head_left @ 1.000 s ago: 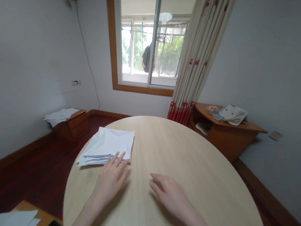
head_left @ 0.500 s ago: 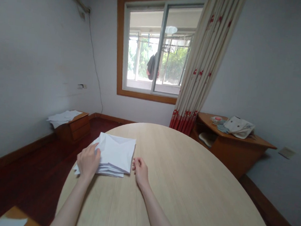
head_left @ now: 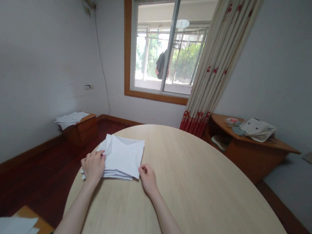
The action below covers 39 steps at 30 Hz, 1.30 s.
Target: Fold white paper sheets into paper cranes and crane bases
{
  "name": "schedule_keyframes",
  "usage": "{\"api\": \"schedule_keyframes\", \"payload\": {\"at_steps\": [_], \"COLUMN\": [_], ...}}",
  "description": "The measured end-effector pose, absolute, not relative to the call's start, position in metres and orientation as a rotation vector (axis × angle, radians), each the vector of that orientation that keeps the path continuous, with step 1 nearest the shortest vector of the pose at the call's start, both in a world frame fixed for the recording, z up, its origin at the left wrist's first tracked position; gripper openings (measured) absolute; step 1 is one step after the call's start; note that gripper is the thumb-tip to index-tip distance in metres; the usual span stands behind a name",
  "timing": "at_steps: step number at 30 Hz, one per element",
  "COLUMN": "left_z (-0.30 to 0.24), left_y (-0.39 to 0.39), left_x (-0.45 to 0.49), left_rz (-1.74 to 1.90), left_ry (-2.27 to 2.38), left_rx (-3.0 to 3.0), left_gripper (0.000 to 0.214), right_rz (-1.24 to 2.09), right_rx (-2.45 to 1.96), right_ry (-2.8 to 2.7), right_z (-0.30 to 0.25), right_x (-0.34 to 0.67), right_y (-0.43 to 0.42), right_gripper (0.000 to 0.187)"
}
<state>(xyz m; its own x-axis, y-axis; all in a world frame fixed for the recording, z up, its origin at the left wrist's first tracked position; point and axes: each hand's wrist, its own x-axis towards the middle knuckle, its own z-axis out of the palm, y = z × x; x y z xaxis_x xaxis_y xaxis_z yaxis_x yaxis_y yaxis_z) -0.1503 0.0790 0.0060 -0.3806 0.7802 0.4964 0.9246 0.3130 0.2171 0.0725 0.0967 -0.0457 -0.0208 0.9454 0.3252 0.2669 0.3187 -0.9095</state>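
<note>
A stack of white paper (head_left: 122, 156), with creased sheets and uneven edges, lies near the left side of the round table. Curled over the left part of the stack, my left hand (head_left: 94, 165) is closed on the paper, which bends up beside its fingers. My right hand (head_left: 147, 177) pinches the lower right corner of the top sheet between thumb and fingers. The lower sheets stick out a little along the near edge.
The pale wooden table (head_left: 193, 193) spreads ahead and to the right. Loose papers lie on a small drawer cabinet (head_left: 88, 129) and at the lower left on a wooden surface (head_left: 44, 227). A corner desk (head_left: 251, 154) holding a cloth bag (head_left: 258, 129) stands beyond the table.
My right hand has moved onto the right corner of the paper, from just beside it. The top sheet's left part is raised more by my left hand. The view has shifted slightly.
</note>
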Motion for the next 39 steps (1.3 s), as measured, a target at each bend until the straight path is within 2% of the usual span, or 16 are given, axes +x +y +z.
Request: {"api": "schedule_keyframes", "payload": {"at_steps": [5,11,19,27,33,39], "left_z": [0.013,0.016,0.013,0.026,0.021,0.004], "left_y": [0.075,0.073,0.071,0.057,0.052,0.040], "left_x": [-0.146,-0.139,-0.110,-0.049,-0.007,0.011], "left_rz": [-0.741,-1.320,-1.530,-1.873,-1.648,-0.998], "left_ry": [-2.235,-2.088,-2.118,-2.008,-1.976,-1.856], "left_rx": [-1.529,-1.559,-1.649,-1.956,-2.202,-2.472], "left_gripper": [0.030,0.023,0.018,0.035,0.037,0.032], "right_rz": [0.811,0.840,0.837,0.721,0.447,0.427], "right_rx": [-1.125,-1.138,-1.155,-1.241,-1.408,-1.483], "right_ry": [-1.486,-1.367,-1.418,-1.490,-1.579,-1.723], "right_z": [-0.042,-0.041,-0.031,-0.023,-0.017,-0.011], "right_x": [0.076,0.079,0.119,0.188,0.238,0.276], "right_y": [0.092,0.089,0.061,0.032,0.025,0.022], "right_gripper": [0.023,0.030,0.036,0.035,0.033,0.024]}}
